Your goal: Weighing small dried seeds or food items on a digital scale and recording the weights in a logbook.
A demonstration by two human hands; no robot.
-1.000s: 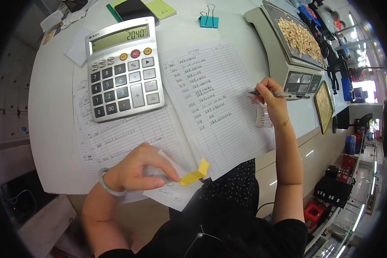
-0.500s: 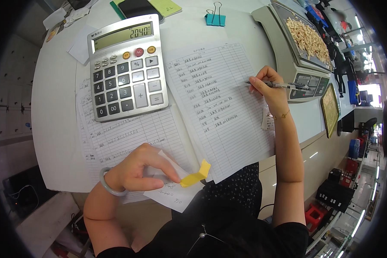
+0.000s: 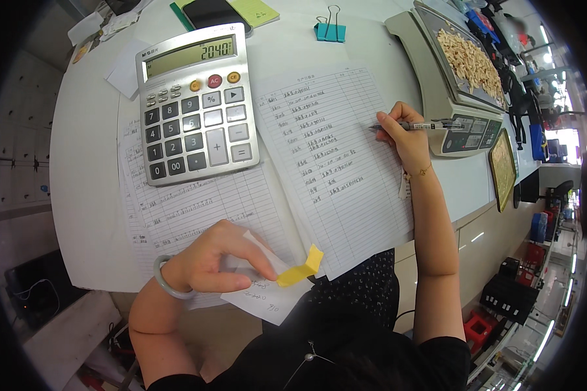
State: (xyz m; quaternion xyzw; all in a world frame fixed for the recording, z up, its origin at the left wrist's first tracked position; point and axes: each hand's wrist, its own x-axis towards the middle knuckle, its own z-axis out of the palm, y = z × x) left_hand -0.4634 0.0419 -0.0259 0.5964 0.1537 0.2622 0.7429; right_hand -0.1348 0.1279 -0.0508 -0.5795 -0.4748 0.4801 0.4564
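Observation:
My right hand (image 3: pixel 406 140) is closed around a pen (image 3: pixel 419 126), whose tip is just above the right-hand columns of a lined form (image 3: pixel 346 208) with handwritten rows. My left hand (image 3: pixel 215 257), its thumb and index finger apart, rests by the near table edge over other written sheets (image 3: pixel 231 208). The index fingertip touches a folded yellow paper strip (image 3: pixel 300 270) on a white handwritten slip (image 3: pixel 270 303) that overhangs the edge. The remaining left fingers are mostly hidden. A large silver calculator (image 3: pixel 205 133) lies on the sheets left of the form, its display lit.
A scale (image 3: pixel 437 85) at the right carries a tray of small pale pieces (image 3: pixel 469 62). Beyond the form stands a teal binder clip (image 3: pixel 331 32). A dark phone (image 3: pixel 214 15) lies past the calculator, and a gold-rimmed tray (image 3: pixel 501 169) is at the right edge.
The pen and my right hand have shifted slightly toward me and left over the form. My left hand stays by the yellow strip. The whole view has moved a little.

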